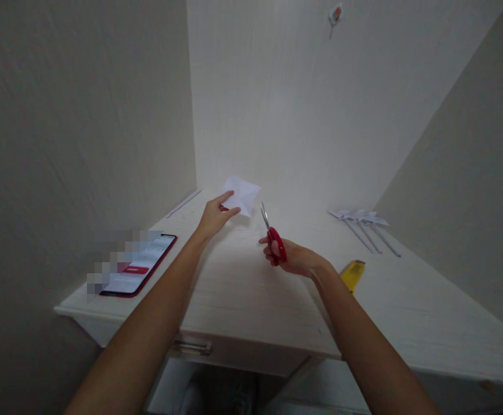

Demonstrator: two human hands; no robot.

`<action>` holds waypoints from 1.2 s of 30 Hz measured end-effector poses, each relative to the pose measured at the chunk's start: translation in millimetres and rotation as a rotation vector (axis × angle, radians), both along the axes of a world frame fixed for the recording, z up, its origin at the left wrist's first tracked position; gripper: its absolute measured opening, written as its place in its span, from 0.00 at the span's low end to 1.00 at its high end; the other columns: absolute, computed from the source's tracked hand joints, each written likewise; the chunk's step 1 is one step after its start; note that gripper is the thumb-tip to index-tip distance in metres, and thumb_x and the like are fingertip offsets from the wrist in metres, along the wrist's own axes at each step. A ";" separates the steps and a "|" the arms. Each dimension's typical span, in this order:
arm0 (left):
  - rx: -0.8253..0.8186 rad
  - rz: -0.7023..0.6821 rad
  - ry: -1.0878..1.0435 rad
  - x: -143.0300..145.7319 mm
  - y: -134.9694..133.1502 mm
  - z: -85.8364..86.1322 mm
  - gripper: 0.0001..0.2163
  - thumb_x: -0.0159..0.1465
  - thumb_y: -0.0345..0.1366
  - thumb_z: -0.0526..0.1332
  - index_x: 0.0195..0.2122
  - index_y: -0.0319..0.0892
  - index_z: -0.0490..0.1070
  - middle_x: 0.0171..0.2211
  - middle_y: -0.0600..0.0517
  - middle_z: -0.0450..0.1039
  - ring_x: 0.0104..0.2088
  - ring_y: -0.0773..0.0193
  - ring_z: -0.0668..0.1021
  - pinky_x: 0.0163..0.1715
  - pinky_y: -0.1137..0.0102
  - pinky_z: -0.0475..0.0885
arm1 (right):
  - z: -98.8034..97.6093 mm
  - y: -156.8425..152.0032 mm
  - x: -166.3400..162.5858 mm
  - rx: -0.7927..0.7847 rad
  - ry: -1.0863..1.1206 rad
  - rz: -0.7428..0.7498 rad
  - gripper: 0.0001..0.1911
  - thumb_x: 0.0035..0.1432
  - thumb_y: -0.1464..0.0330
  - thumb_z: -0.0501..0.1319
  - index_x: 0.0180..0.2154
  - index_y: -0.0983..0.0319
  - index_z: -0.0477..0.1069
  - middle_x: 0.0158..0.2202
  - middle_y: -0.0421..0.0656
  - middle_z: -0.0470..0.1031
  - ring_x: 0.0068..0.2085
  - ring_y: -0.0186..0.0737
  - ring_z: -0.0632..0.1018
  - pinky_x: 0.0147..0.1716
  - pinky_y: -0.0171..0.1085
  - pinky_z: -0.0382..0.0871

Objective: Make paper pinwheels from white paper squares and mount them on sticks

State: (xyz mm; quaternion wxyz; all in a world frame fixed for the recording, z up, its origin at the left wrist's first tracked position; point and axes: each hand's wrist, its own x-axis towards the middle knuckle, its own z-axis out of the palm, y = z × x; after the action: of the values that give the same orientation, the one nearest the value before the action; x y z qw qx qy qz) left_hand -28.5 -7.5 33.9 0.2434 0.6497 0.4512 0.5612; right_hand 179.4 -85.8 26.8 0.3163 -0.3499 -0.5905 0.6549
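Observation:
A square of white paper (243, 195) is pinched by its left side in my left hand (217, 216), raised over the desk toward the back wall. Faint crease lines run across the sheet. My right hand (279, 253) has its fingers through the red handles of a pair of scissors (265, 216). The metal blades point up and away from me, slightly apart. Their tips are close to the paper's right corner, with a small gap between them.
The white desk (242, 288) meets walls on three sides. A phone (141, 268) with a lit screen lies at the left. Several white paper pinwheel-like pieces on sticks (363, 222) rest at the back right. Something yellow (353, 275) lies beside my right forearm. A thin white strip (184, 203) runs along the left wall.

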 end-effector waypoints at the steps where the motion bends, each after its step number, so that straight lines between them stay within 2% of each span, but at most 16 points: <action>1: 0.007 -0.013 -0.012 -0.3 0.5 0.4 0.28 0.49 0.36 0.64 0.52 0.33 0.65 0.34 0.46 0.72 0.24 0.70 0.68 0.27 0.74 0.63 | 0.3 -0.6 -0.3 -0.039 0.009 0.056 0.17 0.43 0.63 0.64 0.34 0.62 0.62 0.23 0.35 0.56 0.24 0.29 0.58 0.24 0.33 0.51; 5: 0.001 -0.081 -0.022 1.0 -3.3 4.2 0.28 0.49 0.36 0.64 0.51 0.32 0.65 0.38 0.44 0.72 0.28 0.69 0.69 0.29 0.73 0.64 | 0.6 -2.3 -1.4 -0.113 -0.005 0.135 0.18 0.43 0.62 0.65 0.34 0.63 0.63 0.23 0.35 0.56 0.24 0.28 0.59 0.24 0.34 0.49; 10: -0.069 -0.129 0.024 4.8 -14.2 9.9 0.28 0.49 0.35 0.64 0.52 0.33 0.64 0.30 0.48 0.71 0.24 0.71 0.65 0.25 0.75 0.61 | 0.0 -1.5 -0.8 -0.114 0.028 0.140 0.27 0.39 0.56 0.67 0.38 0.65 0.63 0.24 0.36 0.60 0.25 0.29 0.61 0.25 0.34 0.49; 13: -0.084 -0.142 0.054 6.1 -16.4 10.3 0.28 0.50 0.35 0.64 0.53 0.34 0.64 0.23 0.53 0.67 0.21 0.73 0.62 0.24 0.76 0.58 | -1.0 0.6 -0.5 -0.128 0.076 0.148 0.32 0.37 0.51 0.66 0.38 0.66 0.63 0.24 0.36 0.60 0.25 0.29 0.61 0.25 0.33 0.51; 16: -0.094 -0.150 0.069 6.7 -16.1 9.9 0.28 0.51 0.34 0.64 0.53 0.34 0.63 0.20 0.56 0.62 0.21 0.73 0.60 0.23 0.76 0.56 | -1.9 2.5 -0.2 -0.165 0.109 0.185 0.32 0.35 0.51 0.67 0.38 0.66 0.64 0.25 0.36 0.59 0.26 0.29 0.62 0.25 0.33 0.51; 27: -0.103 -0.151 0.108 9.3 -18.8 13.2 0.26 0.52 0.32 0.64 0.53 0.33 0.63 0.21 0.56 0.62 0.20 0.74 0.59 0.23 0.76 0.57 | -2.0 2.8 -1.1 -0.195 0.127 0.182 0.34 0.34 0.51 0.67 0.39 0.67 0.64 0.26 0.37 0.60 0.27 0.29 0.62 0.26 0.33 0.52; 36: -0.102 -0.157 0.103 9.2 -18.3 13.1 0.27 0.51 0.32 0.64 0.53 0.32 0.63 0.26 0.50 0.69 0.23 0.72 0.63 0.24 0.75 0.59 | -3.0 4.7 -0.3 -0.187 0.129 0.205 0.32 0.36 0.52 0.67 0.38 0.66 0.63 0.26 0.37 0.61 0.27 0.29 0.63 0.26 0.34 0.52</action>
State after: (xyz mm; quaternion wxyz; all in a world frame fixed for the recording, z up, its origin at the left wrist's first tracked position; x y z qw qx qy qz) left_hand -19.3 -25.8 47.0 0.2956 0.6979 0.4389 0.4826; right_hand 179.1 -81.1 23.8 0.2511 -0.2732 -0.5380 0.7568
